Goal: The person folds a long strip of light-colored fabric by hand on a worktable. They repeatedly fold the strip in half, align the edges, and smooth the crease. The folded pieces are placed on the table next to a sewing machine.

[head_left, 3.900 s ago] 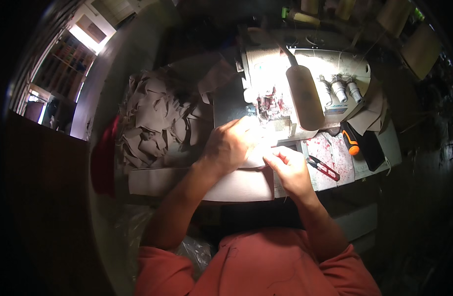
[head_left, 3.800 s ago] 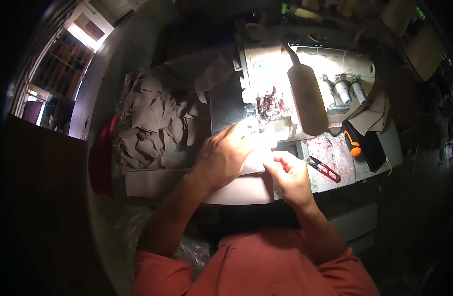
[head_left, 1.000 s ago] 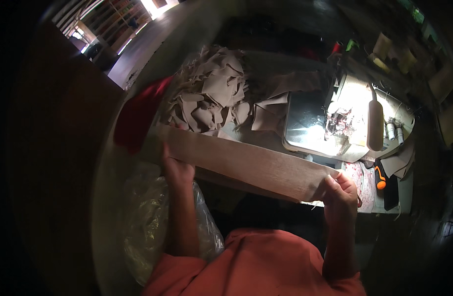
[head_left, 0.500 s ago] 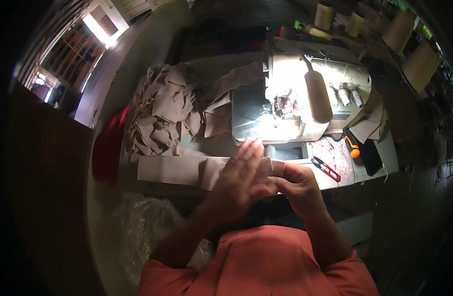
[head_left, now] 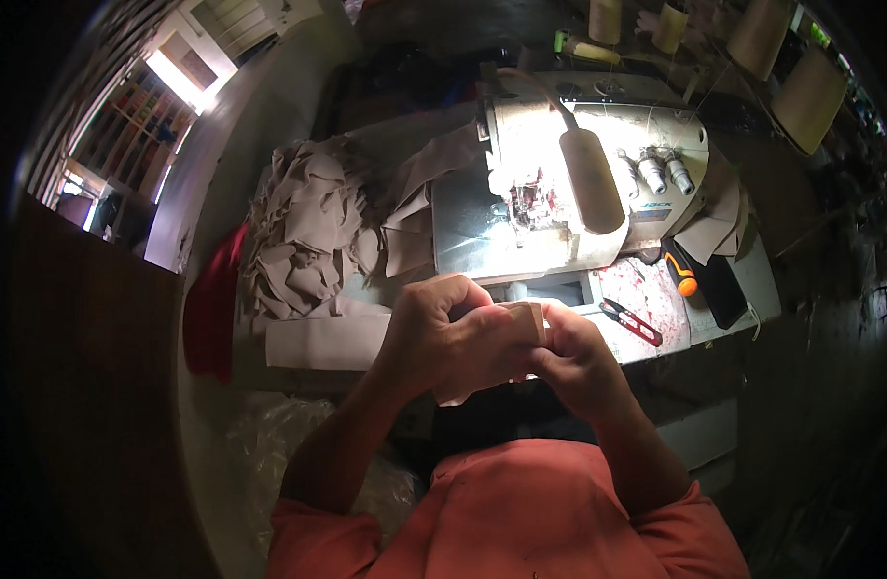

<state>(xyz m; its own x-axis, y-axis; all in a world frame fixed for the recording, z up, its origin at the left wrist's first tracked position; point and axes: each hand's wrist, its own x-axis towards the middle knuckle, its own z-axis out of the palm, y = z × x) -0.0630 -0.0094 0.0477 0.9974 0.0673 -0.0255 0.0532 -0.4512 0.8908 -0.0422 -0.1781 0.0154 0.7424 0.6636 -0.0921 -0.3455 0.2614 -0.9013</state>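
Both hands hold a beige fabric piece point(head_left: 527, 313) in front of the sewing machine, just past the table's front edge. My left hand point(head_left: 442, 333) is closed around its left part, thumb on top. My right hand point(head_left: 576, 359) pinches its right end between thumb and fingers. The cloth looks folded, and much of it is hidden by my left hand; a lower corner shows beneath that hand. A flat beige fabric strip point(head_left: 323, 342) lies along the front edge, left of my hands. The sewing machine point(head_left: 646, 227) stands just beyond, under a bright lamp point(head_left: 592, 181).
A heap of beige cut pieces point(head_left: 313, 217) fills the table's left side. Red-handled thread snips point(head_left: 633, 323), an orange-and-black tool point(head_left: 684, 278) and a dark phone-like slab point(head_left: 722, 291) lie at right. Thread cones point(head_left: 808, 98) stand behind. A clear plastic bag point(head_left: 270, 434) hangs below left.
My left hand has gone from flat, outstretched fingers to closed around the fabric. The held piece has come off the flat strip. The whole view has shifted slightly.
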